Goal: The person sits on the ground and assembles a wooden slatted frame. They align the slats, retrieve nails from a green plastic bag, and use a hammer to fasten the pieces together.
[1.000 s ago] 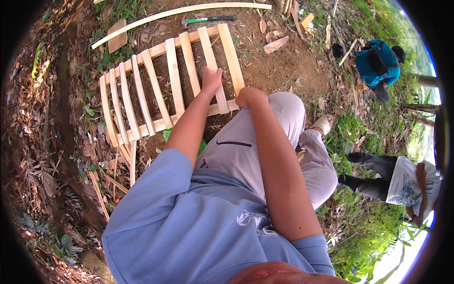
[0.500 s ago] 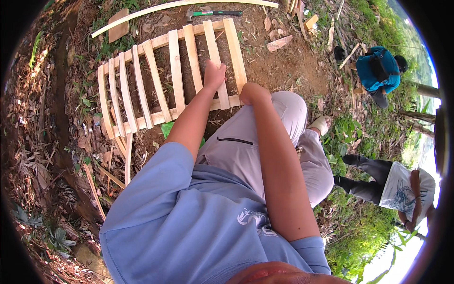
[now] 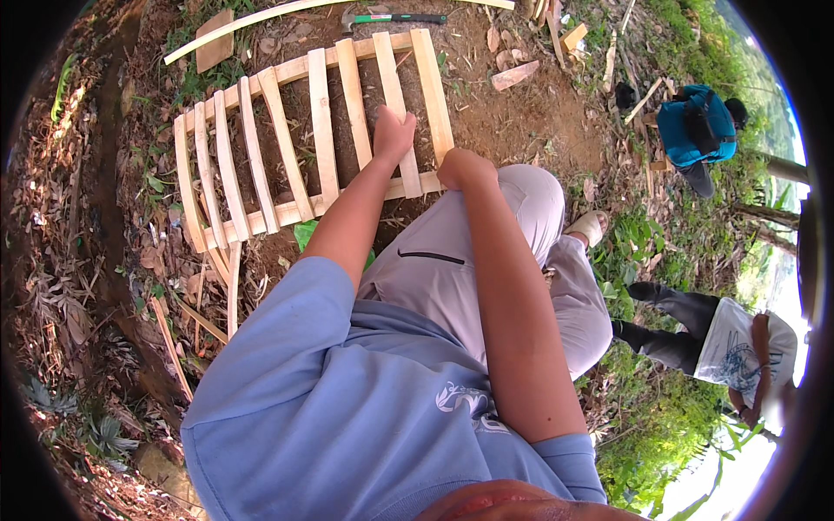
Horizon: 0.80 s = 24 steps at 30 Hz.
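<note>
The fingers of the left hand (image 3: 393,132) are held close together and lie flat on one slat of a wooden slatted frame (image 3: 304,139); they pinch nothing, they only press on the wood. The right hand (image 3: 462,167) is curled into a loose fist with the fingers folded in, and I cannot tell if something is inside it. It sits beside the lower rail of the frame, at the corner near the last slat, just above the person's knee in light grey trousers (image 3: 486,252).

The frame lies flat on bare brown soil, straight in front of the person, with its pale slats running away from the body and two rails crossing them. A hammer with a green handle (image 3: 391,17) lies on the ground beyond the far rail, apart from the frame. A long thin wooden strip (image 3: 261,24) lies beside it, and small wood offcuts (image 3: 514,76) are scattered to the right.

Further right, a person in a blue top (image 3: 695,130) crouches, and another person in a white shirt (image 3: 738,339) stands on the grass.
</note>
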### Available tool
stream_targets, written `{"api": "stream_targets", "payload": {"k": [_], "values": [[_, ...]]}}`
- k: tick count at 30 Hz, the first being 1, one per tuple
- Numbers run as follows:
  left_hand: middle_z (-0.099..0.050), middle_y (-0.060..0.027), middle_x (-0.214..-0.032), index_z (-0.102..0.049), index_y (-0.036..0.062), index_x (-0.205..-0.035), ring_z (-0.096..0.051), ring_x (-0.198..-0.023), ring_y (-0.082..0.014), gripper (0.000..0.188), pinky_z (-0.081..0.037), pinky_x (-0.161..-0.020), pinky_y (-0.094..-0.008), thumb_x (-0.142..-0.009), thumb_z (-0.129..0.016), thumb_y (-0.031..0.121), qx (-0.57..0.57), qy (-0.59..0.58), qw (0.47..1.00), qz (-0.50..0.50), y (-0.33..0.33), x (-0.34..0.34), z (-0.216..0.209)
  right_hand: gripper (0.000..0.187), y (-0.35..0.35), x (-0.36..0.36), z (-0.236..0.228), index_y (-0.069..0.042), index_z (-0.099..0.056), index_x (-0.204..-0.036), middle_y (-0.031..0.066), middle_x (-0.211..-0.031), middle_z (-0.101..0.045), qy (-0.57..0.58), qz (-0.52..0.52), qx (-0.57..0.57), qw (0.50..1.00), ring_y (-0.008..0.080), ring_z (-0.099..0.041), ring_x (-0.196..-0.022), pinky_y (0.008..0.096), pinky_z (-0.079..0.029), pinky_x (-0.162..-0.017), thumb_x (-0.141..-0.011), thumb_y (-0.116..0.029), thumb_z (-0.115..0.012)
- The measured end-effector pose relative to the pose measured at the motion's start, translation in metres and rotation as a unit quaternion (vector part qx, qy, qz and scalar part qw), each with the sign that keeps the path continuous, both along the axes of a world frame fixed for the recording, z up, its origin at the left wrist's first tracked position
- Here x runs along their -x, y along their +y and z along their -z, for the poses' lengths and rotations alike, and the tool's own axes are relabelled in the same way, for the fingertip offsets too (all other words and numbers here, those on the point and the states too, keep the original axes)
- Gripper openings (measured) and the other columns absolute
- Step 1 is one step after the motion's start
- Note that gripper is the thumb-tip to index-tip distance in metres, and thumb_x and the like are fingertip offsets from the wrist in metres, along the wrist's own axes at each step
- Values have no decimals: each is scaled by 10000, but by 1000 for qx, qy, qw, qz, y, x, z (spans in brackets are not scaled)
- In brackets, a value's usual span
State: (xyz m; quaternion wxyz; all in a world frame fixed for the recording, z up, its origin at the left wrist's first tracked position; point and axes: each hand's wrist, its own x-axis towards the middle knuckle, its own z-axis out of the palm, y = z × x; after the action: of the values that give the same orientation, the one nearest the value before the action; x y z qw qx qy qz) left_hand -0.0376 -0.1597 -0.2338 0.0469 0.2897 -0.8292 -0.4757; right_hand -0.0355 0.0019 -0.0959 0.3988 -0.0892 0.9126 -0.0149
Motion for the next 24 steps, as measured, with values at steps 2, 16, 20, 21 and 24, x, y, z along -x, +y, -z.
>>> {"api": "stream_targets", "payload": {"k": [2, 16, 20, 21, 24], "values": [[-708, -307, -1028, -515, -55, -1128, -713, -995, -483, 484, -558, -903, -547, -969, -724, 352, -7, -4, 1000, -6, 2, -1, -2, 367, -1, -2, -2, -106, -806, -1251, 143, -1305, -778, 3, 6, -1, 1000, 337, -751, -1212, 453, -598, -991, -952, -200, -614], [-738, -304, -1029, -543, -43, -1136, -737, -978, -476, 468, -578, -884, -537, -939, -750, 328, -27, -6, 999, -33, 5, -2, -9, 392, -7, 2, -5, -97, -786, -1302, 142, -1332, -768, 0, 11, -12, 1000, 337, -748, -1220, 454, -601, -996, -968, -203, -608], [-738, -304, -1030, -545, -42, -1130, -738, -984, -474, 462, -576, -888, -538, -934, -754, 320, -24, 20, 999, -39, 8, -3, -12, 389, -7, 2, -3, -90, -787, -1295, 153, -1331, -766, 17, 5, -5, 1000, 343, -747, -1220, 458, -598, -1001, -973, -206, -603], [-738, -304, -1033, -547, -43, -1125, -739, -985, -473, 461, -575, -889, -538, -932, -757, 320, -23, 19, 999, -40, 9, -2, -14, 388, -6, 2, -3, -89, -787, -1293, 156, -1329, -766, 18, 5, -4, 1000, 344, -747, -1219, 459, -598, -1001, -973, -206, -602], [-738, -309, -1049, -555, -49, -1124, -737, -1000, -475, 469, -573, -898, -537, -925, -767, 318, -35, 24, 998, -43, 8, -4, -14, 385, -5, 0, 1, -89, -789, -1287, 161, -1322, -767, 20, 5, 3, 1000, 346, -749, -1215, 461, -599, -999, -971, -207, -604]]}}
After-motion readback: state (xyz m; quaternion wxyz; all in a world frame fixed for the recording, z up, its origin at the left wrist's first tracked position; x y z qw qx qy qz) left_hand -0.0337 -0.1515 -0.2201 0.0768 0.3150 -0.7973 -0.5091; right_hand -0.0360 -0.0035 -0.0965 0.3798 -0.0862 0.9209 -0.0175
